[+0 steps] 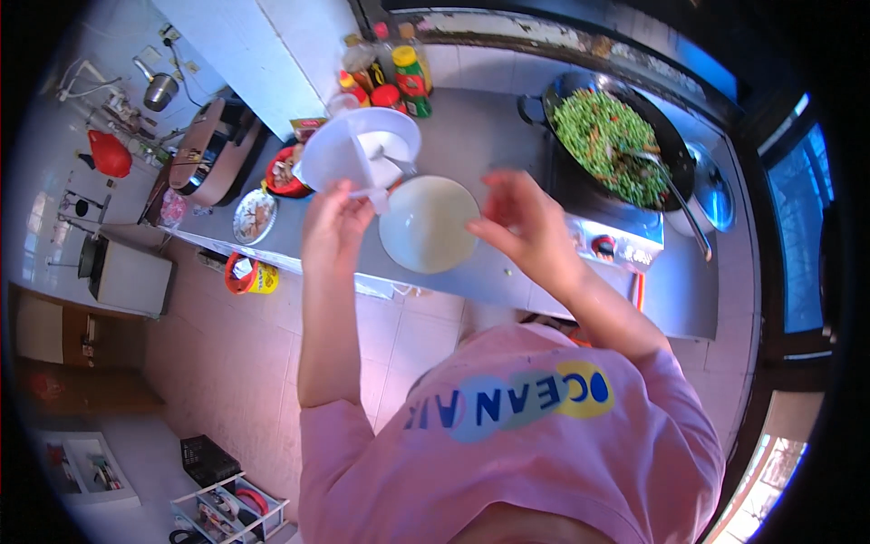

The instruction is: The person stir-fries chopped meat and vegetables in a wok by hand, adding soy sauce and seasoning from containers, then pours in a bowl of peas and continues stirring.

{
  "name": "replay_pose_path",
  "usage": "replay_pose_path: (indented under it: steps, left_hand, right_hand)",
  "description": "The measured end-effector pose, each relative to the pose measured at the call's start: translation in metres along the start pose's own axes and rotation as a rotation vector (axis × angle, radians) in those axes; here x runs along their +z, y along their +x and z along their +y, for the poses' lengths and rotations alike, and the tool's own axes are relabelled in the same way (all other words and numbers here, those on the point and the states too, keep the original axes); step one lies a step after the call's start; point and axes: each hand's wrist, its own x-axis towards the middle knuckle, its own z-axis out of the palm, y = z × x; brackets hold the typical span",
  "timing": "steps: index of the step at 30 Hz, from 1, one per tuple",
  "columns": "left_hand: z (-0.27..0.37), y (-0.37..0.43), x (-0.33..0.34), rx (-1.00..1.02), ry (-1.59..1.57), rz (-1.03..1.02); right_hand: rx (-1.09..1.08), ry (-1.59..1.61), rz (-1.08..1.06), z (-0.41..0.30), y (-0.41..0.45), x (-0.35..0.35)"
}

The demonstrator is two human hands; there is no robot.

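My left hand (340, 224) grips the edge of a translucent white plastic container (329, 153), which is tilted above the counter. Behind it a white container with white contents (384, 153) and a utensil partly shows. A pale round bowl (429, 224) sits at the counter's front edge between my hands. My right hand (520, 224) is just right of the bowl, fingers apart and slightly blurred, with nothing seen in it. Farther right, a black wok (669, 146) holds chopped green food (598, 136), with a long-handled metal ladle (680, 204) resting in it.
Bottles and jars (408, 75) stand at the back wall. On the left are a red bowl (282, 170), a patterned plate (255, 217) and a rice cooker (211, 153). The wok sits on a stove (612, 234). A red-and-yellow bucket (251, 272) is below the counter.
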Motion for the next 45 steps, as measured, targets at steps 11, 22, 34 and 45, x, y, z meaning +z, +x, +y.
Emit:
replay_pose_path:
  steps: [11, 22, 34, 45]
  left_hand:
    - [-0.094, -0.084, 0.045, -0.002, 0.117, 0.022]
    - [-0.116, -0.091, 0.07, -0.046, 0.107, -0.098]
    - [-0.124, -0.099, 0.09, -0.006, 0.176, -0.039]
    - [-0.129, -0.074, 0.114, -0.17, 0.026, -0.032]
  right_hand:
    - [0.095, -0.025, 0.138, 0.022, -0.029, -0.02]
    - [-0.337, -0.339, 0.183, 0.021, -0.05, -0.083]
    - [0.29, 0.22, 0.266, 0.046, -0.059, -0.076]
    - [0.468, 0.699, 0.277, 0.053, -0.041, -0.132]
